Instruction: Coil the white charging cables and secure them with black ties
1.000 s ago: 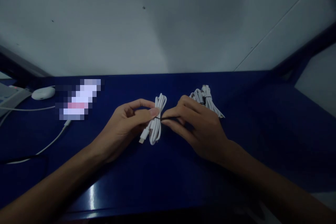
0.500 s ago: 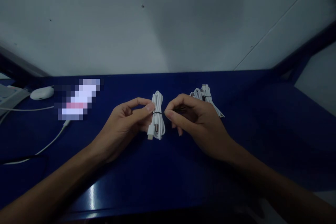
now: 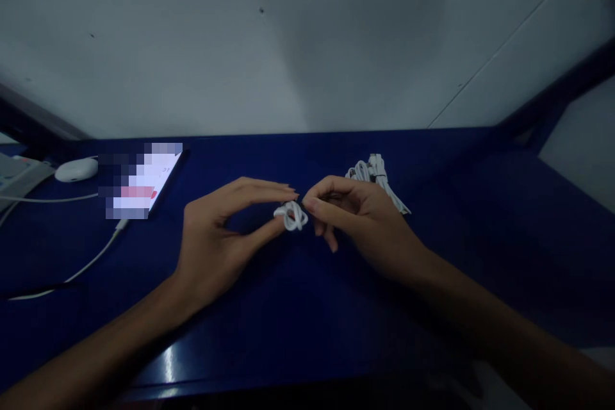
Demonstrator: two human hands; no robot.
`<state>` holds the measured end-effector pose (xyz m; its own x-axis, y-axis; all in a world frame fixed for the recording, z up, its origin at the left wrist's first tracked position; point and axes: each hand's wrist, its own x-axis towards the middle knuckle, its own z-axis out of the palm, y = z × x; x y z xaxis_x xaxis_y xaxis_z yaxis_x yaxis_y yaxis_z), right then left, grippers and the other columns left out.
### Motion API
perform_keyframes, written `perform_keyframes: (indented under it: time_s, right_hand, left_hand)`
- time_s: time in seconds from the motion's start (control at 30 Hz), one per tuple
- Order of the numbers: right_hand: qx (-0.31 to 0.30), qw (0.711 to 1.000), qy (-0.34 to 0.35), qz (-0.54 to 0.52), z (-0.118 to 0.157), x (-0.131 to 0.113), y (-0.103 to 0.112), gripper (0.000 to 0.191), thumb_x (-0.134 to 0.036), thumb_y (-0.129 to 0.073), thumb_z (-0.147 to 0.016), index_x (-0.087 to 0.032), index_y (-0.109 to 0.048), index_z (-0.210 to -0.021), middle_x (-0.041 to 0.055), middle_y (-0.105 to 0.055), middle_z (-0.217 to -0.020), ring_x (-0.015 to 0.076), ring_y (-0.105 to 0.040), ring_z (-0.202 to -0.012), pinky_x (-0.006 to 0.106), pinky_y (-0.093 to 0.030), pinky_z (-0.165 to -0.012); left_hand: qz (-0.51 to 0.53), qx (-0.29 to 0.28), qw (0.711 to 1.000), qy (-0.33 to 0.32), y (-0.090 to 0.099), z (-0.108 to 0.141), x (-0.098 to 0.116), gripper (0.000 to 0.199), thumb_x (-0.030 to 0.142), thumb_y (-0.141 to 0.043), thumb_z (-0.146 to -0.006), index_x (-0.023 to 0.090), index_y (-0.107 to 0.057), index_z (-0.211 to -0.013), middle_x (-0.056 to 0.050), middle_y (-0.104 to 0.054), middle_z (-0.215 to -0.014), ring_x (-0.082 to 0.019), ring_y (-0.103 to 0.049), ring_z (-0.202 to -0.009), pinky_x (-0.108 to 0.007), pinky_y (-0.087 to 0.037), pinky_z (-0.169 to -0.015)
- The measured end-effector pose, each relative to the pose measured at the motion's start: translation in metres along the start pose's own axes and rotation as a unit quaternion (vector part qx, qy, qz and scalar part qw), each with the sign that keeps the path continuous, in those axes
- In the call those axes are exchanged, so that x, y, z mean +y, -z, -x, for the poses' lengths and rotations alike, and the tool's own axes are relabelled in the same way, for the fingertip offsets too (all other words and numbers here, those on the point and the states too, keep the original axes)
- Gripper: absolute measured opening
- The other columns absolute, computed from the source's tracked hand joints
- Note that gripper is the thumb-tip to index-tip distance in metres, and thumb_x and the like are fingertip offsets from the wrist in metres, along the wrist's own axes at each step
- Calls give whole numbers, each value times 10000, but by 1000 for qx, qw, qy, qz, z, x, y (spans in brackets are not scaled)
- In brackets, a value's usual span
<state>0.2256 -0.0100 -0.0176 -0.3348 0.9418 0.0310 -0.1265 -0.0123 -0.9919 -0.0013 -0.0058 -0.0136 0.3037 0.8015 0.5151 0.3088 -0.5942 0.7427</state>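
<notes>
A coiled white cable [image 3: 293,215] is seen end-on above the blue table, between my two hands. My left hand [image 3: 230,230] holds it between the thumb below and the fingers above. Just right of the bundle, my right hand [image 3: 360,218] has thumb and index finger pinched together; whatever is between the tips is too small to make out. More coiled white cables [image 3: 379,173] lie on the table behind my right hand, which partly covers them.
On the left of the blue table [image 3: 269,333] lie a lit phone [image 3: 148,182] with a white cable plugged in, a white rounded object [image 3: 77,170] and a white power strip [image 3: 24,173]. A pale wall [image 3: 192,45] rises behind.
The cable bundle has turned from upright, with its dark tie and plug showing, to end-on. My left hand has changed its grip on it. My right hand has barely moved.
</notes>
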Motion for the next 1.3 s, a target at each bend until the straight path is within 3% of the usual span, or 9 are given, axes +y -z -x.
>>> perform_keyframes:
  time_s: [0.27,0.4,0.5,0.7,0.8,0.9,1.03,1.1,1.3]
  right_hand:
    - [37,995,54,76,5,1,-5,68,-273,-800,-1010,-205,-798,-1012,22,-752,-910,140,-703,-763,218,-565,-559]
    - [82,973,121,179,9,1,-8,61,-255,-762,-1042,-210,-776,-1004,22,-740,-934,154,-715,-804,256,-570,-604]
    - [102,935,210,268,10,2,-10,80,-161,-738,-1051,-215,-744,-992,2,-705,-910,144,-684,-799,282,-576,-667]
    - [125,809,407,404,7,14,-6,142,-81,-687,-1064,-219,-719,-1066,32,-744,-936,164,-709,-809,318,-606,-691]
    - [130,788,442,409,6,16,-4,178,-69,-689,-1058,-238,-729,-1095,38,-773,-964,182,-742,-857,330,-624,-712]
    - [134,824,397,381,8,12,-5,143,-105,-731,-1048,-243,-739,-1085,19,-773,-955,164,-717,-814,324,-602,-697]
    - [110,930,247,248,12,3,-8,43,-240,-724,-1077,-246,-753,-1107,13,-768,-989,156,-726,-822,303,-582,-654]
    - [93,963,187,169,13,-1,-7,134,-323,-684,-1107,-228,-759,-1048,4,-746,-903,137,-706,-752,271,-555,-593]
    - [11,996,61,59,9,-6,-3,315,-408,-673,-1104,-189,-758,-893,-12,-666,-728,105,-604,-583,219,-491,-478]
  left_hand:
    - [26,3,998,60,-6,3,-7,119,262,-886,-950,302,-865,-1061,10,-841,-1050,-192,-771,-983,-330,-585,-905]
    - [57,-11,992,114,-9,3,-2,55,302,-829,-998,289,-872,-1029,10,-836,-998,-184,-765,-901,-301,-576,-836]
    - [101,-22,978,179,-11,2,3,128,350,-806,-1011,251,-876,-969,-5,-820,-903,-193,-745,-840,-286,-570,-766]
    - [179,-45,951,246,-10,-2,11,156,373,-820,-996,241,-903,-998,-25,-825,-870,-198,-751,-825,-278,-587,-766]
    - [192,-39,950,244,-10,-3,12,148,358,-819,-1001,243,-906,-1029,-41,-859,-936,-214,-788,-876,-297,-621,-817]
    - [190,-22,956,222,-9,-3,13,106,328,-836,-993,261,-907,-1032,-34,-875,-1003,-217,-813,-934,-304,-642,-871]
    - [170,1,966,194,-10,-2,13,57,302,-867,-966,279,-905,-1002,-13,-880,-1004,-218,-824,-936,-327,-660,-896]
    - [148,10,972,184,-11,-1,13,77,295,-871,-963,288,-903,-1032,-5,-881,-1024,-217,-825,-957,-338,-659,-930]
    - [85,14,986,141,-10,5,8,108,316,-887,-945,325,-899,-1052,-4,-877,-1119,-241,-811,-1043,-394,-636,-1025]
